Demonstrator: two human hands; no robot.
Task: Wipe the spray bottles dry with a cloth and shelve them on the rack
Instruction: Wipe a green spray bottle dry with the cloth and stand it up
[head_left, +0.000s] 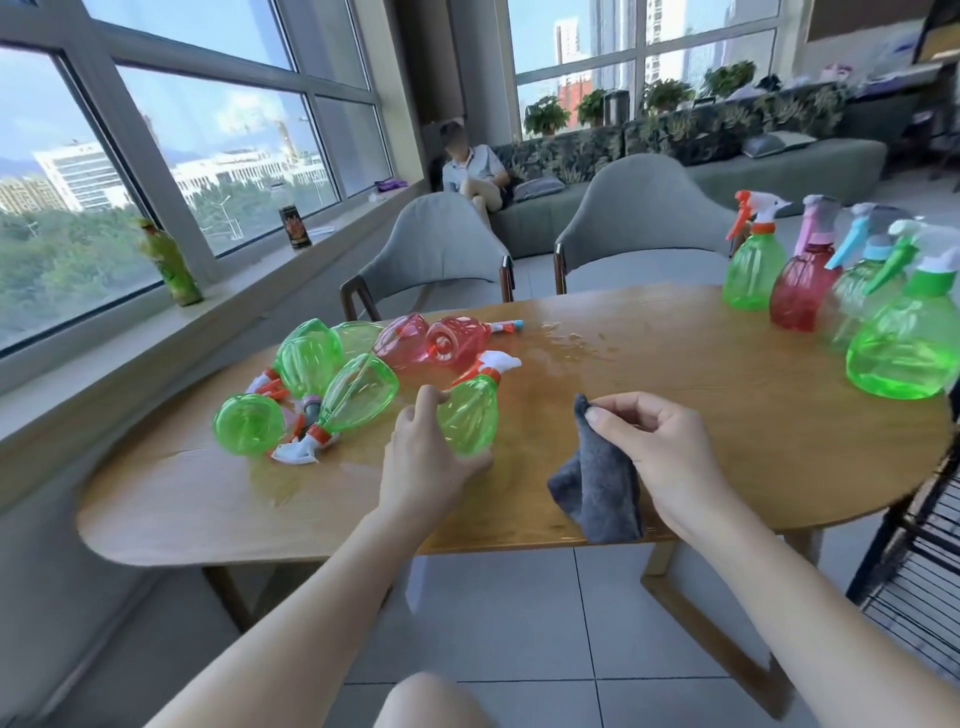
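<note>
My left hand grips a green spray bottle that lies on its side on the wooden table, white nozzle pointing away. My right hand pinches a grey cloth that hangs over the table's near edge. To the left lie several more green bottles and two red ones in a heap. At the far right stand several upright bottles, green and red. A black wire rack shows at the right edge.
Water puddles glisten on the table's middle and near the heap. Two grey chairs stand behind the table. A person sits on a sofa beyond. A green drink bottle and a dark can stand on the windowsill.
</note>
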